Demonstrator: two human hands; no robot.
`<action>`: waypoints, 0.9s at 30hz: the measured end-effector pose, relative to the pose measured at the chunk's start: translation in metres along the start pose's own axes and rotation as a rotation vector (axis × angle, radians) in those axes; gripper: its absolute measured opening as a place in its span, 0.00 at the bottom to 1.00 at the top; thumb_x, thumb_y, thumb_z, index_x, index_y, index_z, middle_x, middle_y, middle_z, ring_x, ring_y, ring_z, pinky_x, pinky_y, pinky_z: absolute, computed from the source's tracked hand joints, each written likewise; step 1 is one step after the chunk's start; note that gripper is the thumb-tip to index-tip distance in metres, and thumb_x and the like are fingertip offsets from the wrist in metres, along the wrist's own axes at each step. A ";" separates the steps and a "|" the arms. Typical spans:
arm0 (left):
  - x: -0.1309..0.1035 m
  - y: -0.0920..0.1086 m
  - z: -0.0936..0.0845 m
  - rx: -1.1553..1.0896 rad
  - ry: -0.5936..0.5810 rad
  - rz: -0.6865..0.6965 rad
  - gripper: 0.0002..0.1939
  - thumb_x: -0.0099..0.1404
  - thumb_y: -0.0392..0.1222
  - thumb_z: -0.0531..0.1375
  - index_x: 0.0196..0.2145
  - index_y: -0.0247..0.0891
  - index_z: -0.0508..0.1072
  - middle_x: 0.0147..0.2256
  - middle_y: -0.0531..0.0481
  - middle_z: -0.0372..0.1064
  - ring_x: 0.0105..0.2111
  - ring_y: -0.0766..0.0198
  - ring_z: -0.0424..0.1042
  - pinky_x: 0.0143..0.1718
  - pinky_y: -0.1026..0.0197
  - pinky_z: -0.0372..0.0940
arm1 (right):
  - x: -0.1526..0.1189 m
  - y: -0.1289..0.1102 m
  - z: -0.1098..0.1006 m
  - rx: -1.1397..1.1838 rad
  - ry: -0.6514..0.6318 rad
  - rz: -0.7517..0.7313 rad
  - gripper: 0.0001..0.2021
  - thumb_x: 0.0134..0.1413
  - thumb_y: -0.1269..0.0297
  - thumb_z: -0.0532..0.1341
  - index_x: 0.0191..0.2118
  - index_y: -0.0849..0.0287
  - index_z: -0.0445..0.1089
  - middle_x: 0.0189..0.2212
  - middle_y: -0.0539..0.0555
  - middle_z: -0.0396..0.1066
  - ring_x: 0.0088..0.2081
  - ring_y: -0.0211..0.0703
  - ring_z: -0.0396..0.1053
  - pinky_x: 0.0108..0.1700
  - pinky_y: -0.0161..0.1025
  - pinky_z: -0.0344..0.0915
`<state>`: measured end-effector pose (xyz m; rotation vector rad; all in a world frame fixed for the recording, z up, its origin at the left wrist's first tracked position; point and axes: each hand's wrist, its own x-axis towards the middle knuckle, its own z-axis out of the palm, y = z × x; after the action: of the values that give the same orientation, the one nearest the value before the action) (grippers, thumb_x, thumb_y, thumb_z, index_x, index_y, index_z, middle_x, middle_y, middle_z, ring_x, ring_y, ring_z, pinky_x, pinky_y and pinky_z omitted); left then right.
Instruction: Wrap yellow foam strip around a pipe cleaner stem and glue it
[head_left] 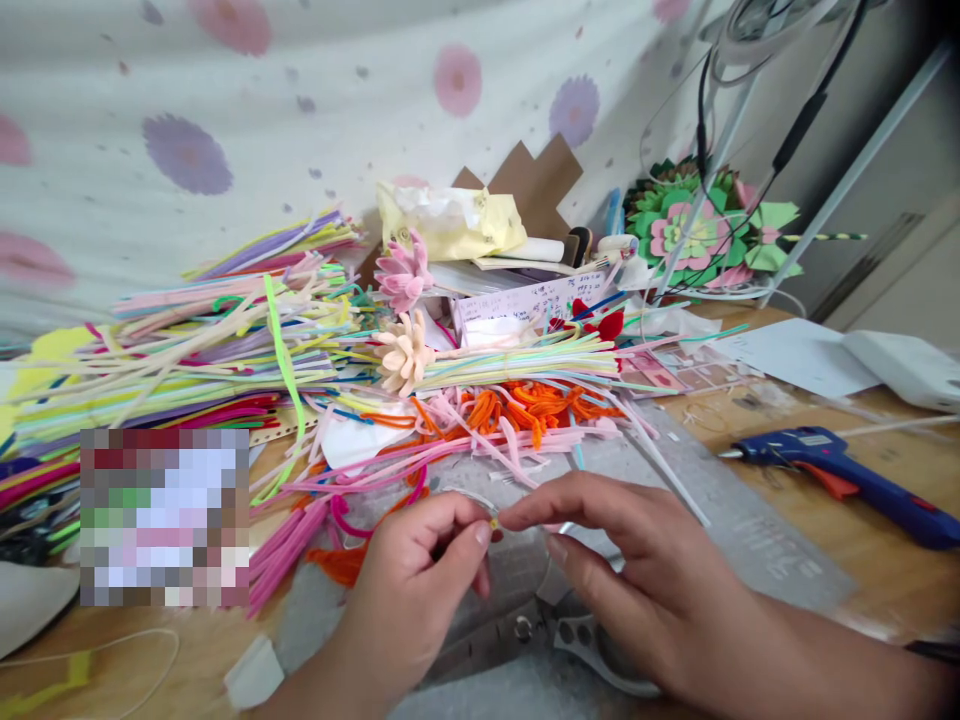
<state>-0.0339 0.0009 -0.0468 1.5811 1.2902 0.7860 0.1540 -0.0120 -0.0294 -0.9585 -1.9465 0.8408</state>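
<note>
My left hand is closed in a pinch at the lower middle, with a tiny yellowish piece between thumb and forefinger. The forefinger of my right hand reaches to that piece from the right; its thumb is held apart below, and nothing shows between them. Under both hands lie metal scissors on a grey mat. Just beyond the fingers are pink pipe cleaners and bent orange ones.
Bundles of coloured pipe cleaners cover the left. A blue glue gun lies at the right. Pink and cream flowers stand mid-table. Behind are a yellow packet, cardboard, and a green-and-pink flower bunch.
</note>
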 end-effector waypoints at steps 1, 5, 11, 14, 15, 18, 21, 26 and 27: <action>0.000 0.000 0.000 0.003 0.005 -0.008 0.14 0.62 0.41 0.53 0.20 0.40 0.66 0.17 0.56 0.65 0.21 0.65 0.64 0.26 0.64 0.57 | -0.001 -0.001 0.000 -0.002 -0.007 -0.013 0.20 0.48 0.84 0.54 0.44 0.57 0.69 0.37 0.47 0.75 0.39 0.31 0.71 0.42 0.25 0.64; -0.001 0.000 0.000 0.012 0.027 -0.023 0.13 0.61 0.41 0.53 0.19 0.40 0.66 0.16 0.56 0.63 0.20 0.65 0.63 0.25 0.64 0.57 | -0.001 -0.003 0.002 -0.009 -0.025 -0.029 0.21 0.46 0.85 0.54 0.45 0.58 0.70 0.37 0.48 0.75 0.39 0.31 0.71 0.43 0.25 0.64; -0.001 0.002 0.000 0.053 0.033 0.008 0.14 0.61 0.41 0.53 0.19 0.39 0.66 0.18 0.54 0.64 0.22 0.63 0.64 0.26 0.64 0.58 | 0.002 -0.006 0.004 0.042 -0.044 0.053 0.20 0.46 0.84 0.55 0.43 0.57 0.70 0.37 0.47 0.76 0.39 0.33 0.72 0.43 0.28 0.65; -0.003 0.002 -0.001 0.060 0.028 0.062 0.15 0.63 0.41 0.53 0.20 0.39 0.67 0.20 0.54 0.65 0.24 0.63 0.65 0.27 0.64 0.59 | 0.004 -0.005 0.004 0.119 -0.049 0.153 0.18 0.47 0.82 0.55 0.41 0.57 0.70 0.37 0.48 0.75 0.39 0.35 0.72 0.43 0.30 0.67; -0.003 0.002 -0.001 0.059 0.025 0.078 0.14 0.63 0.41 0.53 0.21 0.39 0.68 0.20 0.53 0.66 0.24 0.63 0.66 0.27 0.64 0.59 | 0.005 -0.004 0.004 0.156 -0.043 0.188 0.17 0.48 0.81 0.55 0.41 0.56 0.70 0.37 0.48 0.75 0.39 0.37 0.72 0.42 0.32 0.67; -0.004 0.001 0.000 0.053 0.032 0.109 0.12 0.63 0.41 0.54 0.24 0.39 0.70 0.20 0.53 0.67 0.23 0.63 0.66 0.26 0.64 0.59 | 0.008 -0.001 0.005 0.353 -0.029 0.309 0.12 0.49 0.78 0.56 0.38 0.57 0.69 0.38 0.51 0.75 0.41 0.41 0.72 0.44 0.38 0.68; -0.002 -0.002 0.001 -0.002 0.046 0.085 0.10 0.63 0.40 0.54 0.26 0.38 0.72 0.19 0.54 0.67 0.22 0.64 0.66 0.26 0.64 0.60 | 0.011 0.004 0.004 0.606 0.011 0.381 0.08 0.47 0.76 0.57 0.34 0.59 0.68 0.36 0.53 0.75 0.40 0.40 0.73 0.44 0.37 0.68; -0.001 -0.010 0.002 -0.156 0.016 0.039 0.10 0.64 0.40 0.55 0.27 0.39 0.71 0.17 0.56 0.68 0.22 0.66 0.65 0.34 0.63 0.62 | 0.016 0.013 -0.001 0.615 0.191 0.374 0.04 0.49 0.68 0.62 0.32 0.59 0.67 0.29 0.51 0.71 0.29 0.36 0.70 0.32 0.33 0.66; -0.001 -0.011 0.002 -0.179 0.002 0.036 0.10 0.64 0.40 0.55 0.27 0.39 0.71 0.17 0.57 0.68 0.22 0.66 0.65 0.36 0.63 0.62 | 0.017 0.014 -0.003 0.591 0.197 0.380 0.04 0.50 0.66 0.62 0.33 0.59 0.67 0.27 0.49 0.69 0.27 0.36 0.69 0.29 0.33 0.65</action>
<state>-0.0369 -0.0006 -0.0576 1.4638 1.1616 0.8997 0.1541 0.0101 -0.0337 -1.0028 -1.2460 1.3816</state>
